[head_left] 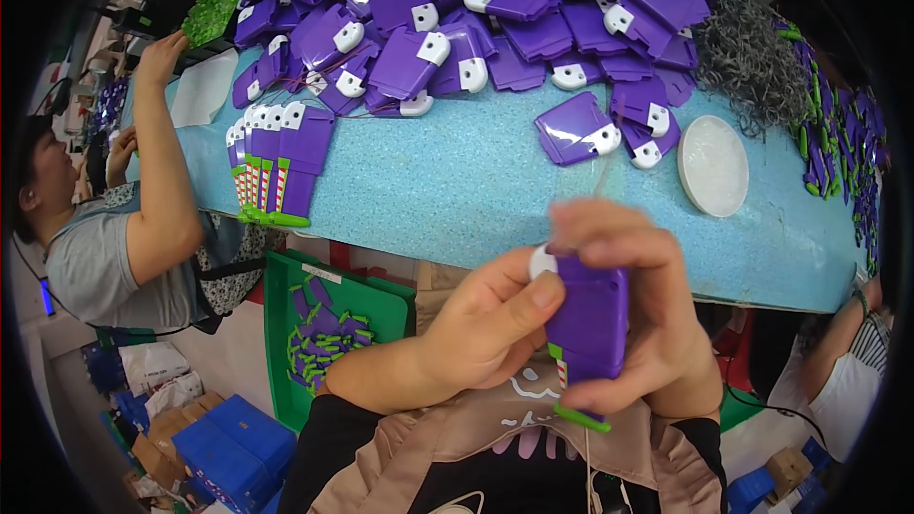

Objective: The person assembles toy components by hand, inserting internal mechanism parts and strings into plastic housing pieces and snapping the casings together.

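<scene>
In front of my chest, both hands grip a purple plastic toy part (588,319) with a white corner, a red-and-white striped strip and a green foot-shaped end. My left hand (486,324) pinches its white corner with the thumb on top. My right hand (666,324) wraps the right side, its thumb low on the part and its upper fingers blurred at the top edge. Beyond my hands lie a few loose purple-and-white pieces (571,128). To the left, several similar parts with green ends (271,164) lie overlapping in a row.
A large heap of purple-and-white pieces (409,62) covers the table's far side. At right are a white oval dish (714,166), a grey tangle of thin strips (752,59) and green-purple parts (833,133). A green crate (276,314) stands below left. Co-workers (114,247) sit both sides.
</scene>
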A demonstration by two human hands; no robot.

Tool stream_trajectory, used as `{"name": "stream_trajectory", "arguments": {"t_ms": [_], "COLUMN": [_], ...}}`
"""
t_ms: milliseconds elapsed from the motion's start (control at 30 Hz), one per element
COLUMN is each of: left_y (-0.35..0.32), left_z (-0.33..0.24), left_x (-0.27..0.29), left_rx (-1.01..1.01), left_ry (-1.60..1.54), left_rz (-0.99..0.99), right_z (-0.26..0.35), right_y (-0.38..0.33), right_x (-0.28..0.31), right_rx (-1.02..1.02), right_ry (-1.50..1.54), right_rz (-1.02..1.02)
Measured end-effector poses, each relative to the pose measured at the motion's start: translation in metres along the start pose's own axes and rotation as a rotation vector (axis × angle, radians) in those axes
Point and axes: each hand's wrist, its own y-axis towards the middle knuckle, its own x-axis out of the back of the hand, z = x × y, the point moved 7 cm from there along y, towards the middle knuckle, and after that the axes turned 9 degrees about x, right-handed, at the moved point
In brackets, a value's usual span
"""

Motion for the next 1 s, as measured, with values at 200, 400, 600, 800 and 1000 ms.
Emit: {"name": "stream_trajectory", "arguments": {"t_ms": [200,400,600,800,1000], "left_y": [0.008,-0.026,-0.058,-0.059,-0.082], "left_z": [-0.012,-0.095,-0.189,-0.205,-0.227], "left_x": [0.01,0.027,0.04,0.062,0.098], "left_rx": [-0.022,-0.518,-0.797,-0.445,-0.3], "left_ry": [-0.075,0.901,2.357,2.268,2.107], "left_rz": [0.002,-0.462,-1.124,-1.339,-1.25], "right_z": [-0.011,-0.029,-0.022,-0.082,-0.108], "right_y": [-0.015,0.005,0.069,0.126,0.148], "right_x": [-0.007,0.008,-0.047,-0.095,-0.109], "right_rx": [-0.041,-0.156,-0.095,0.262,0.291], "right_ry": [0.513,-0.22,-0.816,-1.253,-1.395], "right_rz": [-0.381,-0.071,0.327,0.222,0.393]}}
